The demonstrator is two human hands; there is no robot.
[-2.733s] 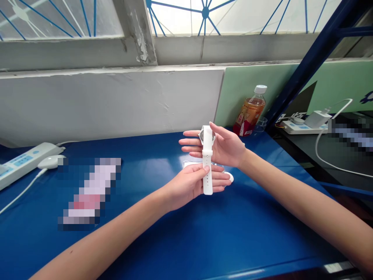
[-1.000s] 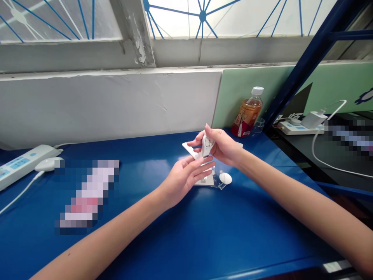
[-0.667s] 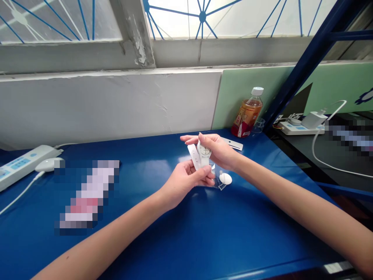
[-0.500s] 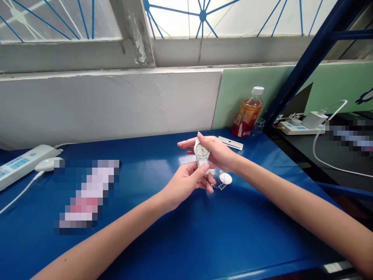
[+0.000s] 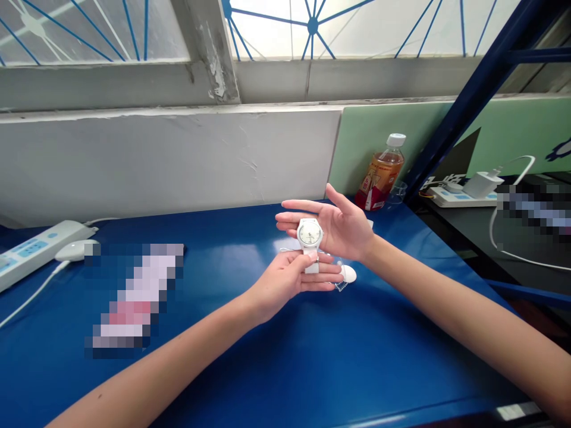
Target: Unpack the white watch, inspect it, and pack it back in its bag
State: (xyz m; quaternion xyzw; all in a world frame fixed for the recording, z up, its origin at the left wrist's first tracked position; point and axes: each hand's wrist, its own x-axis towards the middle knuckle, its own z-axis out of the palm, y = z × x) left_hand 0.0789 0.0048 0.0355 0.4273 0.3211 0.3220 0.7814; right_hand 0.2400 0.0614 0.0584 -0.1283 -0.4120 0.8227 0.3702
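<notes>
A white wristwatch (image 5: 309, 235) with a round pale dial faces me above the blue table (image 5: 250, 368). My left hand (image 5: 289, 282) pinches its lower strap between thumb and fingers. My right hand (image 5: 341, 226) is spread flat behind the watch case, palm toward me, fingers pointing left. A small white oval piece (image 5: 348, 273) and a bit of clear wrapping lie on the table just under my hands.
A bottle of amber drink (image 5: 382, 172) stands at the back right by a green panel. A white power strip (image 5: 35, 249) with a plug and cable lies at the far left. Another power strip with a charger (image 5: 484, 183) sits on the dark desk to the right.
The watch was turned from strap-back to dial facing me. My right hand's fingers opened out flat behind it, and my left hand shifted to pinch the lower strap.
</notes>
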